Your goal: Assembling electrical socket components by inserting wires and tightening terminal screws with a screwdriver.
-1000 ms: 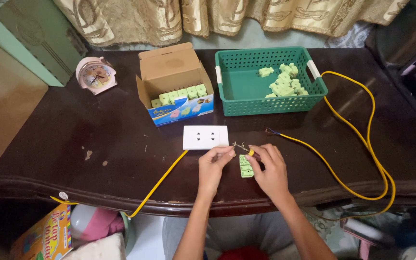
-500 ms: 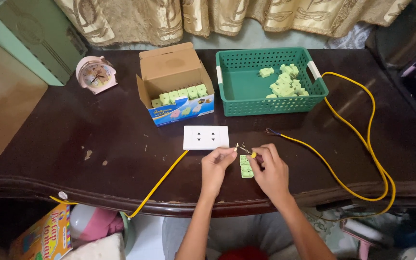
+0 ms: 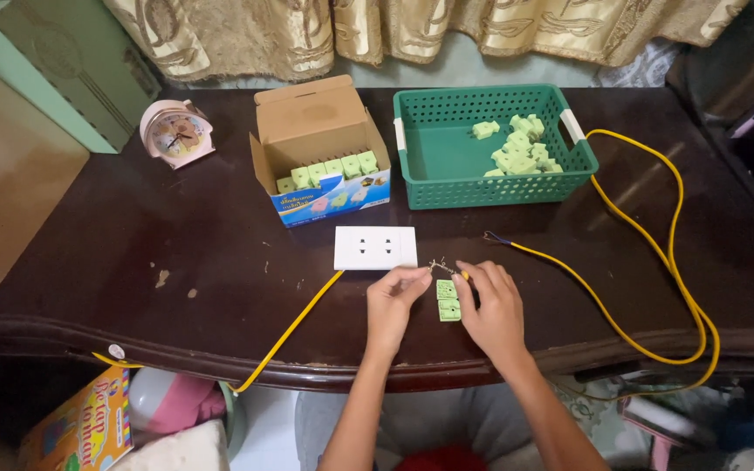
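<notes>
Near the front edge of a dark wooden table (image 3: 115, 253), my left hand (image 3: 392, 301) and my right hand (image 3: 492, 307) sit on either side of a small light-green socket part (image 3: 448, 300). My left fingertips pinch the bare wire ends (image 3: 440, 265) just above it. My right fingers hold the tip of a yellow cable (image 3: 656, 253) next to the green part. A white double socket plate (image 3: 375, 248) lies just beyond my left hand, with another yellow cable (image 3: 294, 324) running from it over the table edge.
A green plastic basket (image 3: 447, 148) at the back holds several light-green parts (image 3: 517, 150). To its left an open cardboard box (image 3: 318, 148) holds a row of the same parts. A pink alarm clock (image 3: 175, 133) stands at the back left. Curtains hang behind.
Both hands stay at the green part with only small finger shifts; my left fingertips have come closer to the wire ends. Nothing else has moved.
</notes>
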